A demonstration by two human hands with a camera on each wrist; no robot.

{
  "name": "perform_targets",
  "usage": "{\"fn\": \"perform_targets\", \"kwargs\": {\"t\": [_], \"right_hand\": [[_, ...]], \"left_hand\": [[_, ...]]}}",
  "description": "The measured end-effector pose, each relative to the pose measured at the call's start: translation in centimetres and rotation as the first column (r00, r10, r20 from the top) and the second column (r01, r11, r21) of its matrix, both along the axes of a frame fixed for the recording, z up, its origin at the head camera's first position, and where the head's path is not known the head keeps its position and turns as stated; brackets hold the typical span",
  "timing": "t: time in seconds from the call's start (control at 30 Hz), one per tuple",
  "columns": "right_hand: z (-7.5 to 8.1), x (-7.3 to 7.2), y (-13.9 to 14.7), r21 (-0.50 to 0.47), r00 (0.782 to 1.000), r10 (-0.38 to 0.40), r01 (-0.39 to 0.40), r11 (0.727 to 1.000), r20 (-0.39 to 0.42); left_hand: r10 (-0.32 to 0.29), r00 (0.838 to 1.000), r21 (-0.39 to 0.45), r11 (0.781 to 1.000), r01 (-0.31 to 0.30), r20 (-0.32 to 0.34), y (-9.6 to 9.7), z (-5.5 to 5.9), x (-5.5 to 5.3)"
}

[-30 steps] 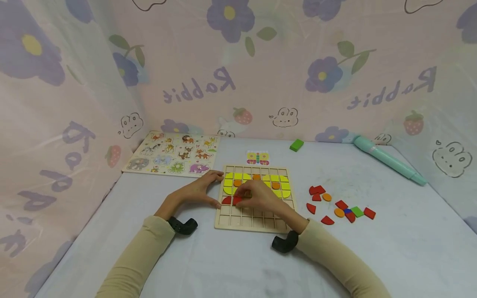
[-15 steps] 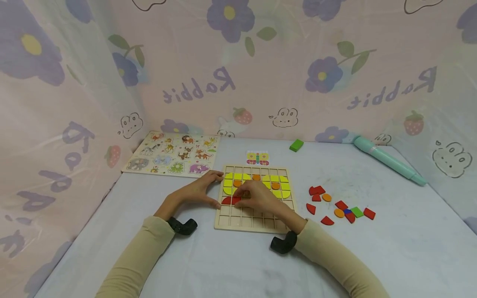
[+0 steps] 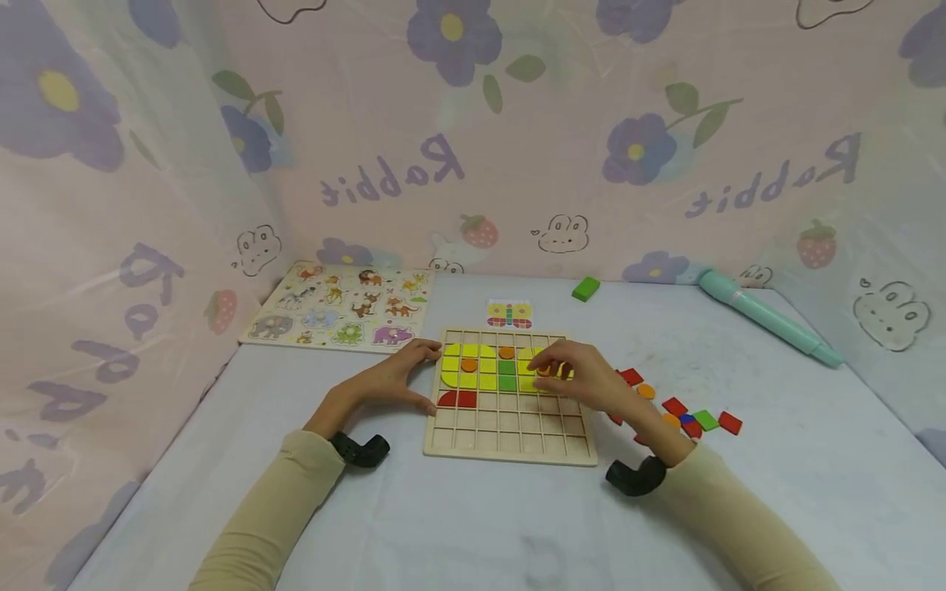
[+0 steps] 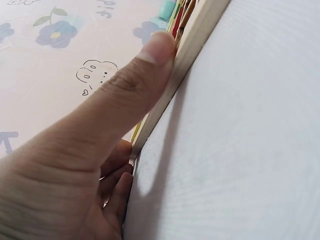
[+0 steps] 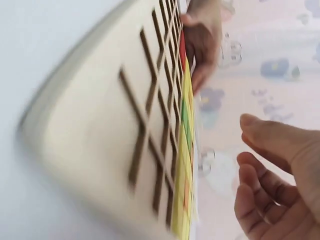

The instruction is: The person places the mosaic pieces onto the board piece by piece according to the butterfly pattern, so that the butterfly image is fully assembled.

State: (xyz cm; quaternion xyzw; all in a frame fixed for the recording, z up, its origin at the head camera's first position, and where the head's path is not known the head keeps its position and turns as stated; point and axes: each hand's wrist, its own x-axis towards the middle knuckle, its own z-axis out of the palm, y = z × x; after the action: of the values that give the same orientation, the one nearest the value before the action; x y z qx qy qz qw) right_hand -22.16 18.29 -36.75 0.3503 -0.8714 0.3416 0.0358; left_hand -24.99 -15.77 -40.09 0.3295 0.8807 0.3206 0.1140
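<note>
Pale wood forms our grid board [image 3: 510,444], lying flat; our left hand [image 3: 395,379] touches its left edge, thumb and fingers spread. Our right hand [image 3: 587,379] hovers above, fingertips apart, gripping nothing; sweeping low could scatter the loose pieces [image 3: 676,406].

This looks like a small play corner screened off around a desk [image 3: 414,525], though whether it stands in a home or a studio cannot be told. Pale pink sheeting [image 3: 517,123] closes in the back and both sides of the frame, printed with purple flowers [image 3: 454,33], strawberries [image 3: 479,231], rabbit faces [image 3: 563,234] and mirrored "Rabbit" lettering [image 3: 392,171]. White cloth-like covering runs across the lower half. Children's puzzles furnish it: an animal puzzle board [image 3: 336,306] left of centre and a gridded wooden pattern board [image 3: 458,443] in the middle.
</note>
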Motion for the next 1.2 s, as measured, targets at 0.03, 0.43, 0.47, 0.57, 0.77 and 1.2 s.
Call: {"fn": "perform_targets", "kwargs": {"t": [0.03, 0.43, 0.47, 0.57, 0.77, 1.2], "right_hand": [[0.2, 0.2, 1.1, 0.008, 1.000, -0.022, 0.022, 1.000, 0.006], [-0.2, 0.8, 9.4, 0.118, 0.953, -0.303, 0.302, 0.946, -0.012], [-0.3, 0.7, 9.7, 0.139, 0.943, -0.333, 0.331, 0.933, -0.006], [-0.4, 0.6, 10.2, 0.205, 0.914, -0.405, 0.393, 0.896, 0.019], [-0.6, 0.2, 10.6, 0.293, 0.870, -0.482, 0.438, 0.850, 0.099], [-1.0, -0.3, 11.8, 0.294, 0.858, -0.459, 0.389, 0.873, 0.228]], "left_hand": [[0.002, 1.000, 0.000, 1.000, -0.002, 0.001, 0.0, 0.0, 0.0], [0.000, 1.000, 0.009, 1.000, 0.000, -0.003, -0.2, -0.1, 0.0], [-0.001, 1.000, 0.010, 1.000, 0.001, -0.005, -0.2, -0.1, 0.0], [-0.002, 1.000, 0.011, 1.000, 0.003, -0.007, -0.1, -0.2, -0.1], [-0.004, 1.000, 0.013, 1.000, 0.004, -0.003, 0.0, -0.2, 0.0], [0.010, 1.000, -0.006, 1.000, -0.010, -0.004, 0.0, -0.1, 0.0]]}}
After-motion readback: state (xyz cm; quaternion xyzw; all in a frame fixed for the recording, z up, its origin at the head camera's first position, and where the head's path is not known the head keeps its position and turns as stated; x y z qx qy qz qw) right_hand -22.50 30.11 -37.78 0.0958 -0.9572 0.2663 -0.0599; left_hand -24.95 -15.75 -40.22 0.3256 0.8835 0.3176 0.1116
